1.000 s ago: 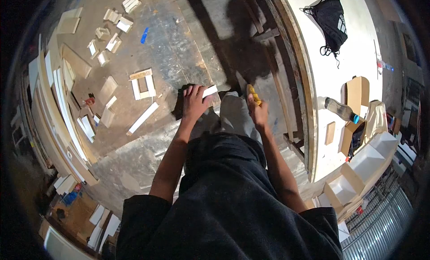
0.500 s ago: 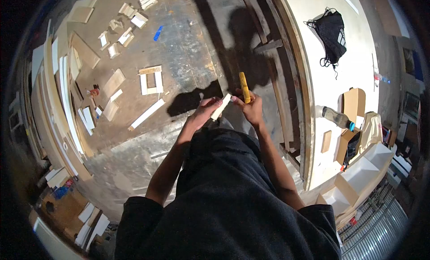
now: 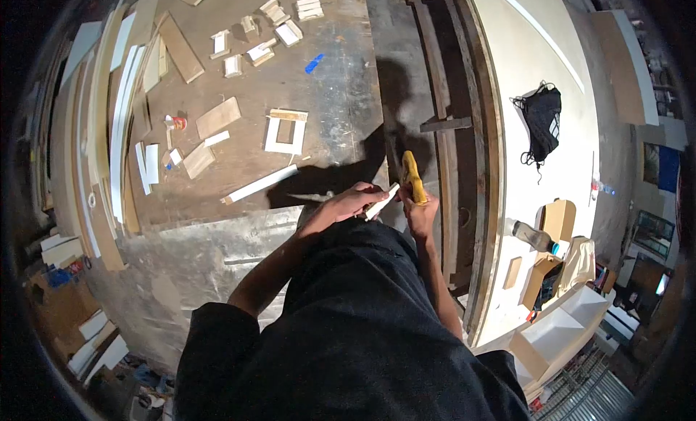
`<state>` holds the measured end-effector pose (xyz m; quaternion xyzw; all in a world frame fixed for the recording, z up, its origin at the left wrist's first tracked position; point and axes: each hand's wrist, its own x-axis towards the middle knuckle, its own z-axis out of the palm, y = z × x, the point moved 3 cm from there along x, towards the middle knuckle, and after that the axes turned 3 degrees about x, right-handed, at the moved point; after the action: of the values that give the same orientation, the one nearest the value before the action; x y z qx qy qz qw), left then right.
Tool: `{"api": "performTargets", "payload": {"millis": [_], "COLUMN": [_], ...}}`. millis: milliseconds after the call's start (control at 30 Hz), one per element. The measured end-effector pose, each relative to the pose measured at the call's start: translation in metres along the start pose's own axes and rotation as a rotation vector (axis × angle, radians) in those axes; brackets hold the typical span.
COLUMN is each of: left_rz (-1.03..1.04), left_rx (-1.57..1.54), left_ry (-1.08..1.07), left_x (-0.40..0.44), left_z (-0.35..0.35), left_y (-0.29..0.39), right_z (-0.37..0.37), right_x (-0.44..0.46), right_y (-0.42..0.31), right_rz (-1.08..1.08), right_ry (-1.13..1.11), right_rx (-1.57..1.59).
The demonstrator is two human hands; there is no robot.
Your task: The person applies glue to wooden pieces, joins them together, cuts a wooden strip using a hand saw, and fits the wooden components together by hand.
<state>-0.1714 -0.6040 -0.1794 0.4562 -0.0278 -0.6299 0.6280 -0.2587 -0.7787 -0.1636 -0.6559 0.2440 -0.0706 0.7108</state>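
Note:
My left hand (image 3: 355, 203) is closed on a small pale wood strip (image 3: 383, 202), held tilted in front of my waist. My right hand (image 3: 420, 212) wraps round a yellow hand tool (image 3: 412, 176) that stands up out of the fist; its exact kind is unclear. The strip's upper end is close to the right-hand fingers, and I cannot tell whether they touch. Left of my hands, on the worktable, lie a long white strip (image 3: 262, 183) and a small rectangular wooden frame (image 3: 270, 138).
Several small wooden pieces (image 3: 288, 34) and a blue scrap (image 3: 314, 63) are spread over the worktable (image 3: 239, 80). Long boards (image 3: 119, 131) line its left side. To the right, a white panel (image 3: 500, 182) carries a black drawstring bag (image 3: 542, 122), a bottle (image 3: 535, 237) and cardboard.
The view has shifted, so the table items appear further right and the hands lower. My left hand still has the strip, now tilted more, and my right hand keeps the yellow tool.

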Motion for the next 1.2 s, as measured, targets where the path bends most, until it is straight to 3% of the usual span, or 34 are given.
{"api": "performTargets", "payload": {"millis": [100, 300, 333, 400, 467, 500, 600, 667, 767, 800, 1000, 1100, 1200], "left_rz": [0.017, -0.050, -0.064, -0.002, -0.011, 0.037, 0.185, 0.484, 0.604, 0.676, 0.621, 0.616, 0.645], "left_rx": [-0.035, -0.298, -0.313, -0.111, -0.078, 0.115, 0.249, 0.602, 0.556, 0.572, 0.694, 0.738, 0.988], "left_ry": [0.005, -0.171, -0.177, -0.151, -0.020, 0.113, 0.123, 0.373, 0.537, 0.641, 0.944, 1.029, 1.073], "left_x": [0.002, -0.010, -0.013, -0.020, -0.026, -0.041, -0.026, -0.034, -0.049, -0.059, -0.116, -0.127, -0.141], "left_z": [-0.007, -0.005, -0.009, -0.016, -0.013, 0.000, -0.011, -0.008, -0.014, -0.016, -0.040, -0.076, -0.108], "left_y": [-0.011, -0.022, -0.028, -0.025, -0.019, 0.012, 0.012, 0.028, 0.031, 0.032, 0.025, 0.015, 0.029], "right_z": [0.003, -0.009, -0.018, -0.024, -0.019, -0.016, -0.007, 0.000, 0.011, -0.003, 0.042, 0.068, 0.094], "right_x": [-0.005, 0.001, 0.002, 0.010, 0.012, 0.018, 0.026, 0.029, 0.035, 0.044, 0.064, 0.093, 0.113], "right_y": [0.004, 0.004, -0.001, -0.014, -0.025, -0.030, -0.040, -0.046, -0.048, -0.017, -0.012, 0.013, 0.037], "right_rz": [0.114, 0.054, 0.067, 0.035, -0.003, -0.048, -0.133, -0.261, -0.313, -0.457, -0.589, -0.789, -0.763], "right_ry": [0.130, 0.361, 0.386, 0.354, 0.324, 0.298, 0.158, 0.169, 0.042, -0.086, -0.122, -0.148, -0.125], "right_rx": [0.183, 0.222, 0.104, 0.057, -0.018, -0.091, -0.108, -0.233, -0.322, -0.502, -0.759, -0.864, -0.962]}}
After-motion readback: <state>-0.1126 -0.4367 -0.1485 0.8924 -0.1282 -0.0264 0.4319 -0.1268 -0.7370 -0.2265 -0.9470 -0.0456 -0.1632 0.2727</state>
